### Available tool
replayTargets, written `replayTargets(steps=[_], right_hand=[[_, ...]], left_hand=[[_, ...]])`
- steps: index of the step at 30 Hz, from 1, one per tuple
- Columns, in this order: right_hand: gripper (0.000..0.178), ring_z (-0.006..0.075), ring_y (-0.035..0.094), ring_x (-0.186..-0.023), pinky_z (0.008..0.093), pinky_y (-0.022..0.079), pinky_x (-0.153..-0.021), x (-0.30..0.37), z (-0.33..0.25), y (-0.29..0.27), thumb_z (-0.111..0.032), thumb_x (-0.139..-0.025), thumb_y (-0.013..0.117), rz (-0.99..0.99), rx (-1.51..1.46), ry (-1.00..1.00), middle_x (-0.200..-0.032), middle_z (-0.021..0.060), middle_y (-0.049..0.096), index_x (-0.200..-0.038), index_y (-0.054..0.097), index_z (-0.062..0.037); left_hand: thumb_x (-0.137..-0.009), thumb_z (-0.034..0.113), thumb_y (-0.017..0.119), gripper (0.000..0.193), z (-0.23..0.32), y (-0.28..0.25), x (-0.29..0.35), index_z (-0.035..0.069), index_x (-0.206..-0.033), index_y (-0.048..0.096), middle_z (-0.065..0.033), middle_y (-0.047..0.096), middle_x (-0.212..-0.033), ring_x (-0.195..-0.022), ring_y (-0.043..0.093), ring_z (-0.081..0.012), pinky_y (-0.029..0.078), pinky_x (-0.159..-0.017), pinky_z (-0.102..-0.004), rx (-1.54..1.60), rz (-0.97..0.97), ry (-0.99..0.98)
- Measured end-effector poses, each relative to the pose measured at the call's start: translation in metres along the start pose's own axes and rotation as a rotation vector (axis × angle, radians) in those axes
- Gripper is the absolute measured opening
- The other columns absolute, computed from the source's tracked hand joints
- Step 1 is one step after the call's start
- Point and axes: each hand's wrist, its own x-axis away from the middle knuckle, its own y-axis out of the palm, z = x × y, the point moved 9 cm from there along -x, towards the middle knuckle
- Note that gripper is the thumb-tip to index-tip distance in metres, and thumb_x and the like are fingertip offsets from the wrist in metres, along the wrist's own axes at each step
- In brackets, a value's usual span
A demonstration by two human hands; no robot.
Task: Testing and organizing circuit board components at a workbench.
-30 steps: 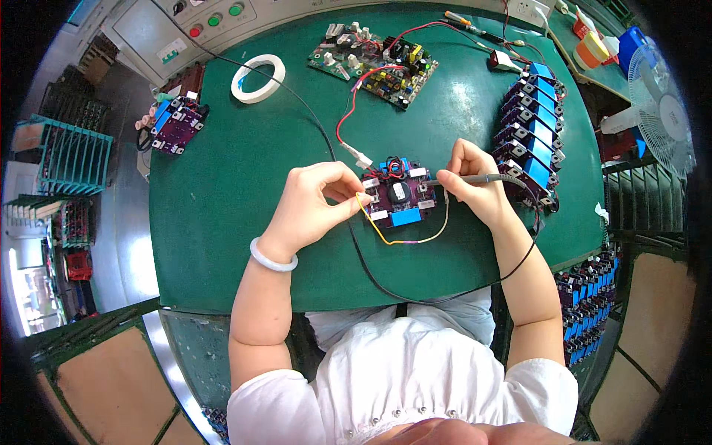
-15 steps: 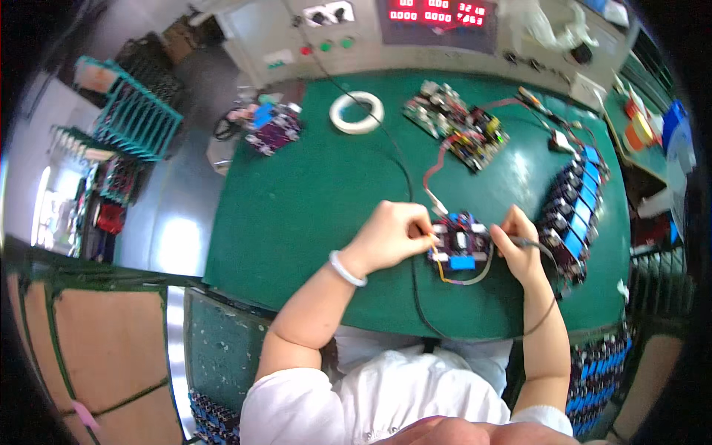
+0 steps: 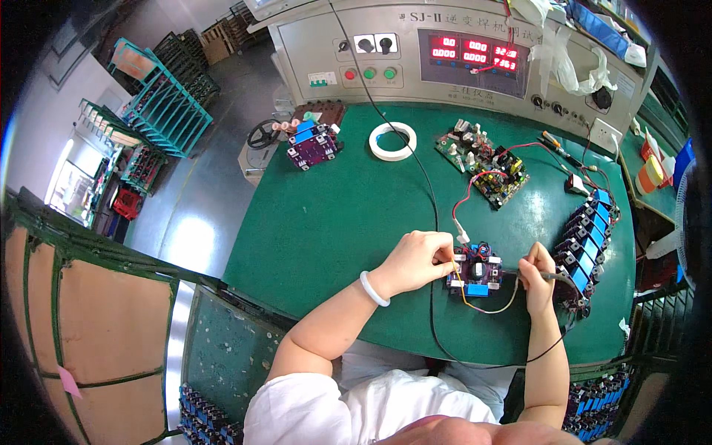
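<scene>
A small dark purple circuit board (image 3: 486, 276) with white and blue parts lies on the green bench top (image 3: 319, 230) in front of me. At its left edge, my left hand (image 3: 414, 261) pinches the yellow end of a thin wire (image 3: 461, 291). This wire loops below the board, turns whitish and runs up to my right hand (image 3: 538, 276). My right fingers are closed around a slim dark pen-shaped tool (image 3: 550, 276) with a cord, pointing left toward the board. Whether its tip touches the board is unclear. A red lead with a white connector (image 3: 461, 231) meets the board's top edge.
Several similar boards with blue parts stand in a row (image 3: 586, 245) at right. Farther back are a larger circuit board (image 3: 486, 163), a white tape roll (image 3: 373, 145) and another purple board (image 3: 315, 148). A black cord (image 3: 432, 194) crosses the bench. Behind rises a control panel (image 3: 311, 52).
The view has tilted, so the bench sits lower and more of the panel shows. My right hand has drawn slightly away from the board, exposing the tool's front. My left hand still pinches the wire.
</scene>
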Motion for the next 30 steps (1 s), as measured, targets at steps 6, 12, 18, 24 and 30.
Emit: replayTargets(steps=[6, 12, 18, 24, 30], right_hand=[[0.022, 0.0073, 0.034, -0.057, 0.0255, 0.027, -0.051, 0.0, 0.002, 0.0, -0.009, -0.076, 0.057, -0.035, 0.113, -0.018, -0.062, -0.004, 0.036, -0.068, 0.037, -0.0085], [0.02, 0.0082, 0.038, -0.06, 0.0257, 0.031, -0.053, 0.003, 0.007, 0.01, -0.007, -0.075, 0.057, -0.093, 0.143, 0.024, -0.063, -0.0014, 0.04, -0.067, 0.039, -0.0065], [0.02, 0.0086, 0.038, -0.061, 0.0257, 0.031, -0.054, 0.002, 0.006, 0.007, -0.008, -0.074, 0.058, -0.07, 0.184, 0.027, -0.063, -0.0011, 0.04, -0.068, 0.039, -0.0057], [0.02, 0.0088, 0.038, -0.062, 0.0261, 0.03, -0.054, 0.002, 0.01, 0.004, -0.01, -0.074, 0.058, -0.07, 0.227, 0.006, -0.063, -0.0012, 0.041, -0.068, 0.039, -0.0063], [0.028, 0.0037, 0.037, -0.058, 0.021, 0.028, -0.052, 0.005, -0.007, 0.004, -0.011, -0.084, 0.066, -0.003, -0.004, -0.067, -0.064, -0.0052, 0.043, -0.07, 0.042, -0.009]], left_hand=[[-0.081, 0.01, 0.074, 0.017, 0.004, 0.001, -0.001, 0.0, -0.083, 0.061, -0.0119, 0.067, -0.093, -0.082, 0.069, -0.0211, 0.059, -0.071, -0.0314, -0.064, -0.009, 0.036], [-0.081, 0.01, 0.073, 0.017, 0.004, 0.0, 0.003, -0.001, -0.085, 0.06, -0.0119, 0.066, -0.092, -0.082, 0.069, -0.0223, 0.059, -0.073, -0.0322, -0.065, -0.02, 0.042], [-0.082, 0.005, 0.072, 0.014, -0.001, 0.004, 0.002, -0.002, -0.085, 0.059, -0.011, 0.065, -0.093, -0.087, 0.069, -0.0208, 0.06, -0.077, -0.0322, 0.046, -0.037, 0.008], [-0.082, 0.003, 0.072, 0.014, 0.0, 0.006, 0.003, -0.002, -0.085, 0.059, -0.012, 0.064, -0.097, -0.089, 0.069, -0.0209, 0.06, -0.08, -0.0324, 0.072, -0.058, -0.021], [-0.083, 0.003, 0.073, 0.015, -0.007, 0.009, 0.003, -0.003, -0.084, 0.059, -0.0114, 0.065, -0.095, -0.09, 0.068, -0.0192, 0.06, -0.08, -0.032, 0.129, -0.079, -0.042]])
